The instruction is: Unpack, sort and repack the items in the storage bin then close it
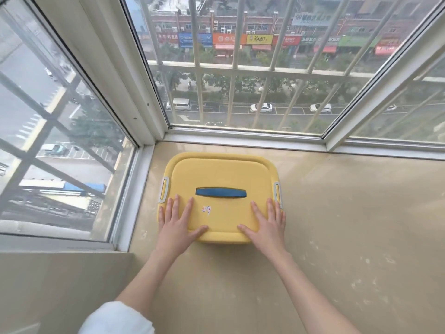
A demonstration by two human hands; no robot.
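Atop the yellow, blue-handled storage bin (221, 172), left hand (177, 224) and right hand (267, 224) rest, fingers (189, 208) flat.

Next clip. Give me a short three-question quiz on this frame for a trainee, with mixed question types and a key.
1. Fill in: the handle in the middle of the yellow lid is ___ in colour.
2. Where are the left hand and the right hand? A. curled round the handle; B. flat on the lid, one on each side of the sticker; C. on the window glass.
3. True or false: the lid is off and unpacked items lie beside the bin.
Key: 1 blue; 2 B; 3 false.
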